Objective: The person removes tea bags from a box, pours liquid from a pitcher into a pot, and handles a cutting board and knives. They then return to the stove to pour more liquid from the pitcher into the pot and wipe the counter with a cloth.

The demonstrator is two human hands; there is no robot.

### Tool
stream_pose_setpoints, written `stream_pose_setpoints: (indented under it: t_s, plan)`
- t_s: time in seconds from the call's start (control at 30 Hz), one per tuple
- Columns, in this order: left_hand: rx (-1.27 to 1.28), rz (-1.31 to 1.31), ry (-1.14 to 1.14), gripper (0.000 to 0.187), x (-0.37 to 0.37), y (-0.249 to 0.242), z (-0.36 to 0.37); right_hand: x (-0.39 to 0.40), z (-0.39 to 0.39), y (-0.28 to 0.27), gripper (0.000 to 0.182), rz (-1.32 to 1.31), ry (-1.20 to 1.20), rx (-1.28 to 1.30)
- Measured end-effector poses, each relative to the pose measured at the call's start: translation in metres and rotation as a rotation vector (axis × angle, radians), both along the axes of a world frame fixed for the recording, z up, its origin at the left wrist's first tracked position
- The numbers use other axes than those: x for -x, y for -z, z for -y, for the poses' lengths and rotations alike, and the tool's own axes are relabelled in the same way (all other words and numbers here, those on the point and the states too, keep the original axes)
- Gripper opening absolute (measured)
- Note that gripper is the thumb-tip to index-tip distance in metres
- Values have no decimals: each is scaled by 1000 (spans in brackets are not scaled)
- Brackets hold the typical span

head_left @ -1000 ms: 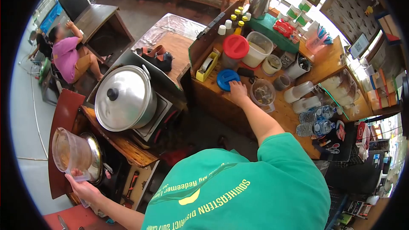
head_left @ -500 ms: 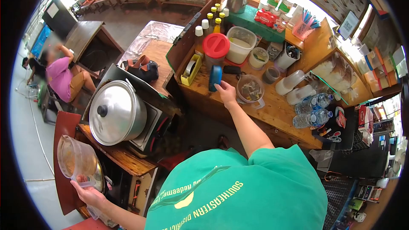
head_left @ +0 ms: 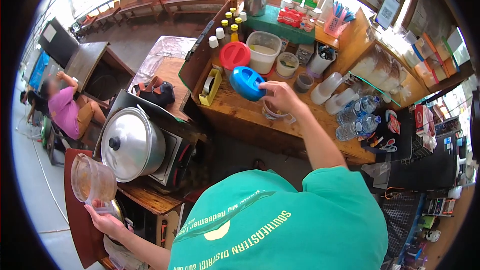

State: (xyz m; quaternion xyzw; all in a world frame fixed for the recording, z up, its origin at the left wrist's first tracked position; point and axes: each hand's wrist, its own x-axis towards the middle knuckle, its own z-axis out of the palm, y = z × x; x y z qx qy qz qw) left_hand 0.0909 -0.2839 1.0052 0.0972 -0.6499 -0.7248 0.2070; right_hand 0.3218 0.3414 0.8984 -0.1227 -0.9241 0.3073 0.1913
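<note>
At the left, my left hand (head_left: 104, 220) is closed on a clear plastic pitcher (head_left: 92, 176), which is tilted beside the large pot. My right hand (head_left: 285, 96) grips a round blue lid (head_left: 246, 84) by its edge, above the wooden counter. Under that hand stands another clear pitcher (head_left: 274, 112), partly hidden by the hand and lid. Just behind the blue lid is a red-lidded container (head_left: 235, 55). A white tub (head_left: 264, 51) with pale contents stands beside it.
A large lidded metal pot (head_left: 131, 144) sits on a stove at my left. Bottles with yellow caps (head_left: 234, 33), a yellow tape dispenser (head_left: 210, 87) and water bottles (head_left: 359, 129) line the counter (head_left: 320, 137). A seated person (head_left: 70, 102) is at far left.
The blue lid has turned from edge-on to show its broad top, lifted in my right hand. My left hand still holds the pitcher in nearly the same place. The view has shifted slightly.
</note>
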Motion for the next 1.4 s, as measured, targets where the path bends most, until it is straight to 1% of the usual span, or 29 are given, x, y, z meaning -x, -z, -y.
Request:
stream_pose_setpoints:
  t_s: [0.03,0.07,0.13,0.17,0.23,0.27,0.33,0.37,0.47,0.5,0.6,0.73,0.8,0.9,1.03,1.1,1.13,1.2,1.23,1.3,1.33,1.4]
  plan:
    - [8,0,23,50,3,2,-3,-5,-14,1,37,-11,-70,-129]
    - [15,0,44,50,5,3,-7,-12,-24,-3,36,74,-103,-168]
    - [5,11,55,49,6,5,-18,-25,-52,3,31,150,-224,-283]
    - [-6,24,57,49,7,5,-23,-31,-64,8,31,149,-221,-284]
    - [-3,30,84,48,9,8,-27,-42,-82,14,25,264,-389,-653]
    - [1,36,109,47,9,9,-30,-47,-87,16,25,263,-390,-654]
    - [15,36,110,47,6,10,-38,-56,-95,19,21,313,-475,-605]
    - [29,37,112,46,5,9,-43,-59,-104,28,21,296,-500,-613]
    - [52,45,126,47,-1,4,-56,-72,-125,55,23,311,-451,-548]
    - [51,44,119,47,-1,5,-57,-75,-128,56,27,323,-438,-550]
    - [68,32,133,47,-3,6,-61,-79,-141,65,30,324,-462,-567]
    - [83,39,133,46,-14,0,-75,-73,-148,66,31,344,-527,-621]
    - [94,35,134,46,-17,-1,-77,-69,-153,69,37,421,-553,-645]
    - [101,36,136,45,-22,1,-79,-62,-158,74,36,401,-600,-687]
    - [105,36,151,42,-30,2,-86,-57,-152,68,32,425,-601,-651]
    - [105,37,159,41,-34,2,-90,-55,-143,54,27,240,-621,-822]
    - [87,42,159,40,-37,2,-92,-58,-136,53,27,240,-622,-821]
    - [64,50,154,40,-43,5,-98,-69,-118,55,24,3,-254,-719]
    - [79,59,156,39,-46,7,-100,-72,-104,59,24,4,-257,-723]
    - [91,69,154,38,-53,10,-110,-72,-71,68,26,46,144,-417]
    - [74,91,154,37,-57,9,-119,-70,-55,70,26,46,140,-419]
    - [58,110,151,36,-60,13,-125,-61,-32,73,28,185,354,-373]
